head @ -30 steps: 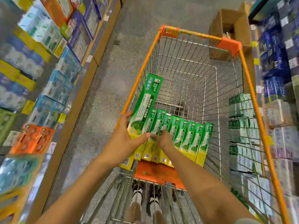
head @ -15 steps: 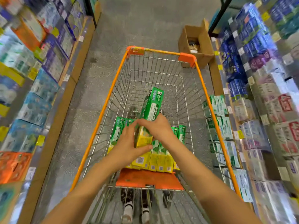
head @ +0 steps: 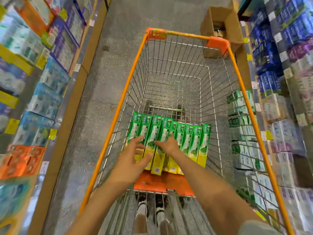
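1. The boxes (head: 188, 139), green with yellow lower ends, stand in a tight side-by-side row at the near end of the cart (head: 129, 82). They lean back with their green tops pointing away from the person.
2. The row runs from the cart's left wall most of the way across and stops short of the right wall.
3. The yellow ends sit just above the orange flap (head: 162, 182) at the near wall.
4. The right hand (head: 169, 145) lies on the middle boxes. One finger points up along a box and the thumb is stretched out to the left. The fingers are laid flat and are not wrapped round anything.
5. The left hand (head: 133, 156) is spread wide, with straight, released fingers and the thumb out. Its fingertips are over the two leftmost boxes. I cannot tell whether they touch.
6. The two hands are close together, the thumbs nearly meeting over the row.
7. The rest of the wire cart, beyond the row, shows the grey floor (head: 105, 82) through its mesh.
8. The person's feet (head: 140, 217) show below the cart's near end.
9. An open carton (head: 228, 19) stands on the floor past the cart's far right corner.
10. Shelves (head: 42, 82) of blurred packs line the aisle on the left. On the right, more shelves (head: 288, 65) hold blue, purple and green packs.
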`<state>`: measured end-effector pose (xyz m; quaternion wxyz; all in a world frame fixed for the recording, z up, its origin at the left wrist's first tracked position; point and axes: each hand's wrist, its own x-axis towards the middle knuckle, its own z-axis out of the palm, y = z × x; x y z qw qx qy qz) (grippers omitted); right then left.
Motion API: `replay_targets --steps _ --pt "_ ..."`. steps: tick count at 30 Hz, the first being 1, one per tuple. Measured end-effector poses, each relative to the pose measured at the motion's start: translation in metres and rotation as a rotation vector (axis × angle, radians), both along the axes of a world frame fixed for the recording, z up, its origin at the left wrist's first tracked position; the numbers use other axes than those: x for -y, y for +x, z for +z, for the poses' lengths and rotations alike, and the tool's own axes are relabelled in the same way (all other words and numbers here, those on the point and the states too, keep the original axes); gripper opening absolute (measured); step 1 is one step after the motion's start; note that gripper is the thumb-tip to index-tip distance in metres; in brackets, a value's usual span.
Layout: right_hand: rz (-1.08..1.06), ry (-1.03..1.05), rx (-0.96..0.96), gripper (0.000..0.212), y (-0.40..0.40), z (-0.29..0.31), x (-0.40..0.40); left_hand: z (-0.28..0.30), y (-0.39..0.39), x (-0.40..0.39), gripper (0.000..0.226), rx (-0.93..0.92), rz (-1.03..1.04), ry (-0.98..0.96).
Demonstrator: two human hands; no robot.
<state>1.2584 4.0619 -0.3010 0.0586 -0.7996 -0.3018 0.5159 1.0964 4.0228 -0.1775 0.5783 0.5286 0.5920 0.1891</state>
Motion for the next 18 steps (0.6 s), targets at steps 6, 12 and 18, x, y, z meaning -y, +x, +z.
replay_targets --steps 6,12,18 --pt "-0.003 0.014 0.011 0.098 -0.009 -0.022 0.002 -0.008 0.007 0.0 0.043 0.023 -0.013 -0.014" --pt "0.087 0.065 0.074 0.086 0.001 -0.016 0.0 -0.01 0.011 0.004 0.036 -0.002 -0.105 -0.01" --pt "0.109 0.272 0.084 0.073 0.031 0.076 0.016 0.017 0.008 -0.004 0.03 -0.055 -0.177 0.048"
